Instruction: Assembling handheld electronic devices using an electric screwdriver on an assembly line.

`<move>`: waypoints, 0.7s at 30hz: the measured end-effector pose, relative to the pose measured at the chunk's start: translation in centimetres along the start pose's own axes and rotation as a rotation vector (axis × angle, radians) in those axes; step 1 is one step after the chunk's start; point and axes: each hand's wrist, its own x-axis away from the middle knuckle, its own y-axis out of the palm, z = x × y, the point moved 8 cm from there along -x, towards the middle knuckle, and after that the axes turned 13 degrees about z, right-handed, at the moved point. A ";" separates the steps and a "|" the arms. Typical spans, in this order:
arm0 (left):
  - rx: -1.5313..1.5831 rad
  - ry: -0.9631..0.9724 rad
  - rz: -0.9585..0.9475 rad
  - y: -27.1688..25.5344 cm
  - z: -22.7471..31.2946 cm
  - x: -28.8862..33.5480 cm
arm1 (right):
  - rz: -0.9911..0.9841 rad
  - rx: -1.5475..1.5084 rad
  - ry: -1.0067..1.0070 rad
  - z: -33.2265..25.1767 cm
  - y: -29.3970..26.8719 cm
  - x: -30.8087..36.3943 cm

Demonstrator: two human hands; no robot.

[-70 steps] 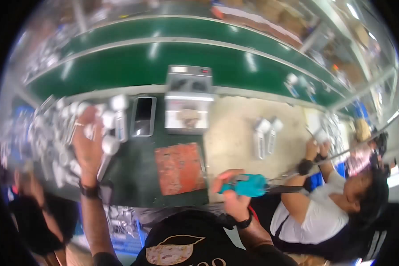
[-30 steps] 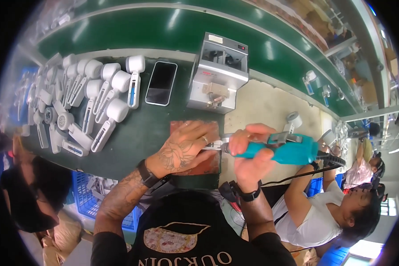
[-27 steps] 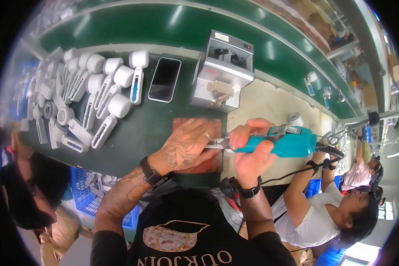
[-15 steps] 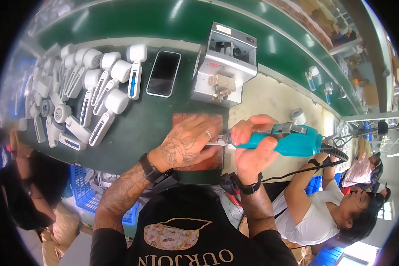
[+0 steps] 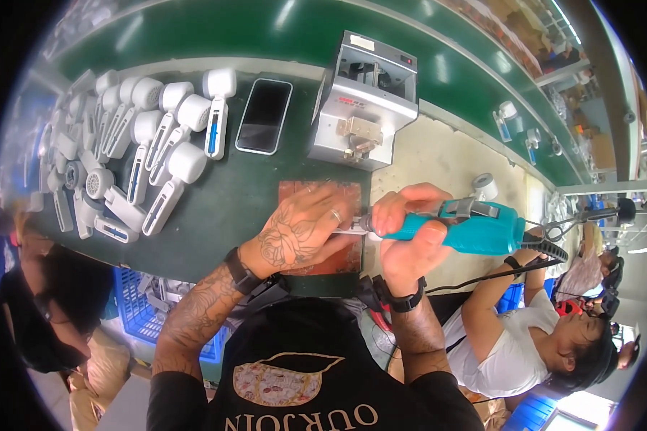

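My right hand (image 5: pixel 417 230) is wrapped round a teal electric screwdriver (image 5: pixel 474 228), held nearly level with its tip pointing left. That tip meets the end of a slim white part (image 5: pixel 354 228). Pressed down on the same part is my left hand (image 5: pixel 302 233), its fingers curled over it and hiding most of its shape. Under the left hand lies a reddish-brown pad (image 5: pixel 338 263) on the dark green tabletop. A black cable runs from the back of the screwdriver.
White shower heads (image 5: pixel 164 194), some with blue inserts, crowd the left side. Behind my hands are a phone (image 5: pixel 264 118) and a grey metal machine (image 5: pixel 363 108). A round white piece (image 5: pixel 484 188) sits at right. A blue crate (image 5: pixel 138 305) stands below; people work on both sides.
Both hands stay on the white part and the screwdriver, almost unmoved. The view has shifted slightly. At right, the co-worker's head has tilted a little.
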 end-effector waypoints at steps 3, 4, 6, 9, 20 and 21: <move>0.018 -0.036 -0.005 0.0 0.1 0.1 | -0.041 -0.012 0.023 0.0 0.1 0.1; 0.018 -0.035 -0.006 0.0 0.1 0.1 | -0.043 -0.010 0.027 0.0 0.2 0.1; 0.023 -0.009 -0.019 0.0 0.3 0.0 | -0.043 -0.005 0.029 0.0 0.2 0.1; 0.007 -0.004 0.008 -0.3 0.4 -0.3 | -0.068 -0.001 0.034 0.2 0.3 -0.1; -0.041 -0.070 0.074 -1.1 1.2 -0.8 | 0.082 -0.121 0.109 -1.2 0.6 -1.5; -0.048 -0.044 0.143 -1.7 1.2 -1.1 | 0.123 -0.184 0.166 -0.8 0.0 -1.6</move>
